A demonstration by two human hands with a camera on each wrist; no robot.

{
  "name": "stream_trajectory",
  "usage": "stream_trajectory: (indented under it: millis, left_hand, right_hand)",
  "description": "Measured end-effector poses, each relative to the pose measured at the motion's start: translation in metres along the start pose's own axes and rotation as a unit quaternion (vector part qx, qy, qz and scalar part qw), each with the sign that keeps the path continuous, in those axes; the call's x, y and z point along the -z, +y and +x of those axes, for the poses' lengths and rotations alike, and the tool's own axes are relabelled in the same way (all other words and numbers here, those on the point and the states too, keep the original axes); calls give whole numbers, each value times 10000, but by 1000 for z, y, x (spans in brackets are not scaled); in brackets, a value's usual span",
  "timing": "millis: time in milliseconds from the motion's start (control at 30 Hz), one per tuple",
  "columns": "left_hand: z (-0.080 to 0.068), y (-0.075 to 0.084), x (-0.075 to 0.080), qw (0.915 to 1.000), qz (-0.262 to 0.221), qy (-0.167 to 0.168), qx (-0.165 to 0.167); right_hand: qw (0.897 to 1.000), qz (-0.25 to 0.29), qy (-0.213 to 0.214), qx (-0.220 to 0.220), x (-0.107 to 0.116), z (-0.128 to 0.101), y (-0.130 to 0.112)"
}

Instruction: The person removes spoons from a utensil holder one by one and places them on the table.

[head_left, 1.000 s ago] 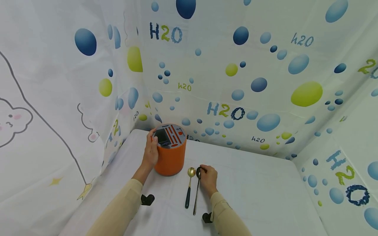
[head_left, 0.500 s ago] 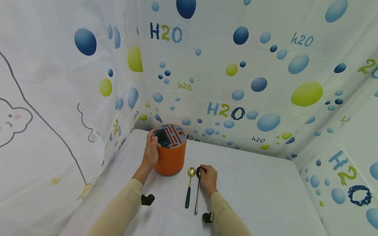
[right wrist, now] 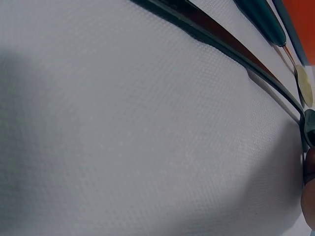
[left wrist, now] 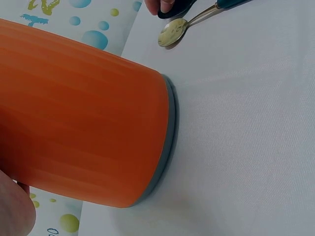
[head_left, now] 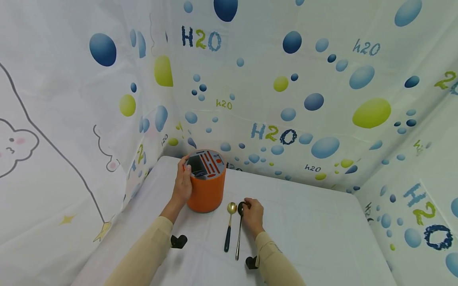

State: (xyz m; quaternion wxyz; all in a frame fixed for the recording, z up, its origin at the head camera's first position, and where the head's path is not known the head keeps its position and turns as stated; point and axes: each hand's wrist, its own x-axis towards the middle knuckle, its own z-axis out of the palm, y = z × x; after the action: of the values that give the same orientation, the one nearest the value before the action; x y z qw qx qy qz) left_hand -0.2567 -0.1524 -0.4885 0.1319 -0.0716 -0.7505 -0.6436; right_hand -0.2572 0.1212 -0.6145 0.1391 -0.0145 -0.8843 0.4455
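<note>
The fingers of the right hand (head_left: 253, 214) curl over the bowl of the dark spoon (head_left: 239, 232), pinching it against the desk (head_left: 315, 234); the spoon's long thin handle runs back from the fingertips toward the person, lying flat on the white cloth. Just beside it, on the side nearer the orange holder (head_left: 206, 186), lies the gold spoon (head_left: 229, 226) with a dark teal handle, roughly parallel and untouched, its bowl level with the right fingertips. The two spoons sit close together but apart.

The left hand (head_left: 183, 184) wraps the far side of the orange holder from the spoons, fingers curled round its upper wall and thumb at the rim. The holder stands upright on the desk, just beyond the gold spoon's bowl. Its grey top (head_left: 205, 164) carries narrow orange slots and one larger dark opening; nothing can be seen standing in them.
</note>
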Motion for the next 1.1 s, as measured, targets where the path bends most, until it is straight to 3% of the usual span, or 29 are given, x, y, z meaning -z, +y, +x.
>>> stream_trajectory:
  millis: [567,1100]
  left_hand:
    - [-1,8,1,9995,311,-3,76]
    - [-4,6,2,9998,179,-14,53]
  right_hand:
    - [9996,154,-101,-196,7,-4,-8]
    - [9998,47,163,103,9,-6,-8]
